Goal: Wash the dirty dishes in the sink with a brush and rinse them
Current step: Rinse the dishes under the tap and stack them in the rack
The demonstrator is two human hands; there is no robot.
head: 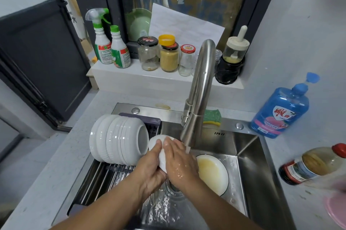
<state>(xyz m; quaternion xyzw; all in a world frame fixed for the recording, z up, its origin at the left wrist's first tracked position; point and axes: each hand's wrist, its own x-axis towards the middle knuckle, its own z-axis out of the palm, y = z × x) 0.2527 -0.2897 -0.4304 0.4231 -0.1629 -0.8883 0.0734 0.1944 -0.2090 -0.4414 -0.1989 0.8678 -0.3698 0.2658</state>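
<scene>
Over the steel sink (249, 173) my left hand (151, 169) grips a small white bowl (161, 156) from the left and underneath. My right hand (179, 158) lies flat against the bowl's right side, wet and glistening. Water runs from the steel faucet (198, 98) just to the right of my hands. A dirty white plate (213, 173) with yellowish residue leans in the sink on the right. Several white bowls (116, 139) lie stacked on their sides on the drying rack (104, 175) at the left. A green and yellow sponge (212, 117) sits behind the faucet. No brush is visible.
A blue detergent bottle (280, 111) and a brown sauce bottle (316, 164) stand on the right counter, with a pink item (337, 209) at the edge. Jars (168, 55), spray bottles (110, 46) and a black jar (232, 61) line the window sill.
</scene>
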